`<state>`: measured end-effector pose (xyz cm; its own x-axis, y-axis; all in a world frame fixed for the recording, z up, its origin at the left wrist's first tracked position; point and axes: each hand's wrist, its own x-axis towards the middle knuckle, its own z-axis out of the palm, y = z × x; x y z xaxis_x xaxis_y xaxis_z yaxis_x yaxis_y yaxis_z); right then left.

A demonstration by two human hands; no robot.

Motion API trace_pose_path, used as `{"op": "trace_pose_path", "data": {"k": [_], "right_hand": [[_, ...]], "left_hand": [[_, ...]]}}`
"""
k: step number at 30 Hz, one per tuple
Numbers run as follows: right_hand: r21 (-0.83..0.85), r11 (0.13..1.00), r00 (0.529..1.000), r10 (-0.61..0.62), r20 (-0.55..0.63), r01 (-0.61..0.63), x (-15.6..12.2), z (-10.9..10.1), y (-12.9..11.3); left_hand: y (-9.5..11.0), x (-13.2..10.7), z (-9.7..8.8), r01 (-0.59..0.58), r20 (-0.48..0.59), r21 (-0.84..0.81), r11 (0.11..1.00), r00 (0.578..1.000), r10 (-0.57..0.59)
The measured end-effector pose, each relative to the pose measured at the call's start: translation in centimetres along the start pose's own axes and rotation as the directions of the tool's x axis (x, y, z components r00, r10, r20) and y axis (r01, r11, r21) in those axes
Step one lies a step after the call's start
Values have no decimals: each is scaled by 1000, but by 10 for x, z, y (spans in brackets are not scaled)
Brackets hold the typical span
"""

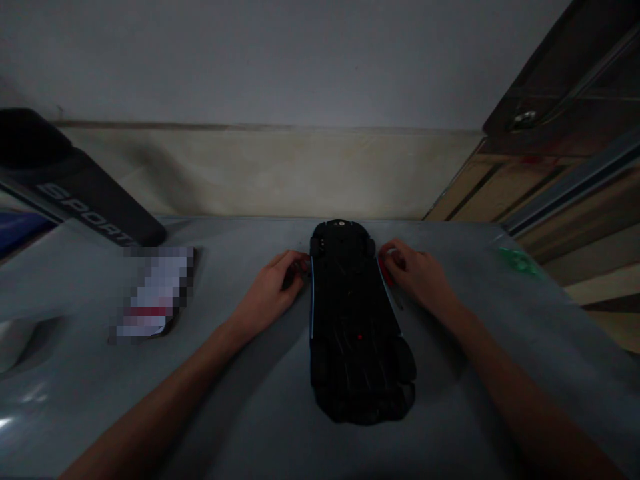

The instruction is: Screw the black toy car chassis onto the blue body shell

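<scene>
head view: toy car [350, 313] lies upside down on grey tabletop [240, 413], black underside up, thin blue trim along its sides. it's around mid-width, far end just short of the far edge, near end toward the near edge, all four wheels visible.

left hand [280, 283] at the car's left side by the far left wheel, fingers curled, tips at or just beside the body; too dark to tell if it's gripping anything.

right hand [413, 270] on the opposite side by the far right wheel, thumb and fingers bent together next to a red piece [385, 272], partly covered; can't tell if it's gripped or only touched. thin dark rod [398, 300] just nearside of it.

dark bottle [85, 190] lettered "sport" toward the far left corner. pixelated flat item [155, 291] nearside of it, left half. pale object [13, 343] farther left, cut by the frame. crumpled green plastic [520, 261] near the far right corner. wall [280, 173] along the far edge.
</scene>
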<state>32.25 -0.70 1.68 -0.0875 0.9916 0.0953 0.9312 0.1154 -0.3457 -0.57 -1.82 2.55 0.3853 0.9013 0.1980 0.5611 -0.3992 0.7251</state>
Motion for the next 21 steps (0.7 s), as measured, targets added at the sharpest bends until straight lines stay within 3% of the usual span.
{"op": "trace_pose_path", "data": {"k": [21], "right_hand": [[-9, 1000, 999, 21, 36, -20, -1, -6, -7]], "left_hand": [[-3, 1, -3, -11, -1, 85, 996, 1000, 12]]}}
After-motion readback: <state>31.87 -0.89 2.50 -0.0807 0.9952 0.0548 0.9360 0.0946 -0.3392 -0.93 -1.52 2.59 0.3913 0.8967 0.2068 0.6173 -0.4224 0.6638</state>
